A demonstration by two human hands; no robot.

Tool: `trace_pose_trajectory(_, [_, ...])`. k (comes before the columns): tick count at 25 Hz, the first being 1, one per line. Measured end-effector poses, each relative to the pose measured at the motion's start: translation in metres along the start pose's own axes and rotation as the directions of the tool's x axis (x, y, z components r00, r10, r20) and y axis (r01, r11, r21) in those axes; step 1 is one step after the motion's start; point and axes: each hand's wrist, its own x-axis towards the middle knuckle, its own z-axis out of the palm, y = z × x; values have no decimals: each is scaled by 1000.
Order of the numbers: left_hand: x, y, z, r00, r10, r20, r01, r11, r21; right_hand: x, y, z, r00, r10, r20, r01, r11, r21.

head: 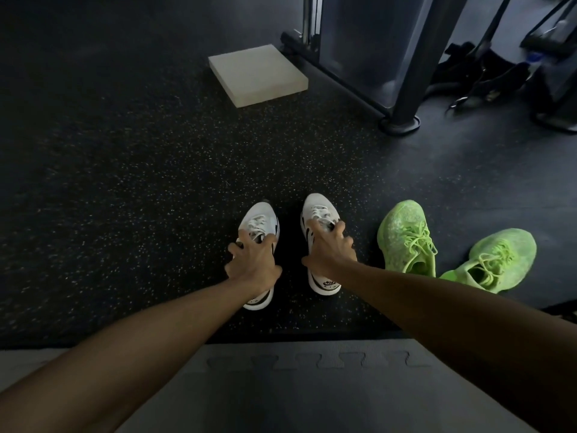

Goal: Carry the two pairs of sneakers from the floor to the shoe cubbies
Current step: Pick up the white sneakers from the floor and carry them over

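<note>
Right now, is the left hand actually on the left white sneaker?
Touching. The head view shows the left hand lying over the left white sneaker, fingers curled into its opening by the laces.

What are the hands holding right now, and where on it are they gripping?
Each hand grips one white sneaker at its collar and laces: the left hand on the left white sneaker, the right hand on the right white sneaker. Both shoes appear to rest on the floor.

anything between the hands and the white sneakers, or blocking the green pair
Nothing stands between them: the left hand is already on the left white sneaker and the right hand on the right white sneaker. The green sneakers lie in the open on the floor. No cubbies are in view.
</note>
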Motion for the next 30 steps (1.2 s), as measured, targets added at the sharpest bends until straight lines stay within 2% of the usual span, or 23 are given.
trace_pose_trajectory(4, [3,-2,-14,988,10,-157,-14,1000,-20,-6,-3,-5,996,32,-86,-23,994,106])
trace_pose_trajectory(8, [5,2,-46,934,25,-356,-39,999,-32,-13,-17,-26,968,-21,-249,55,990,132])
trace_pose_trajectory(12, [-15,17,-91,915,-25,-403,-20,994,-107,-38,-35,-73,931,-127,-342,166,983,85])
trace_pose_trajectory(15, [-58,22,-139,923,-66,-379,14,990,-141,-87,-58,-122,931,-109,-348,134,990,49])
trace_pose_trajectory(18, [-115,20,-212,929,-75,-362,34,992,-120,-148,-100,-182,942,-76,-327,97,994,47])
trace_pose_trajectory(25, [-271,29,-441,950,32,-310,-34,999,1,-335,-193,-357,971,-12,-239,29,997,70])
trace_pose_trajectory(30, [-386,39,-585,958,41,-282,-48,999,-20,-466,-247,-469,972,23,-235,-7,998,70])
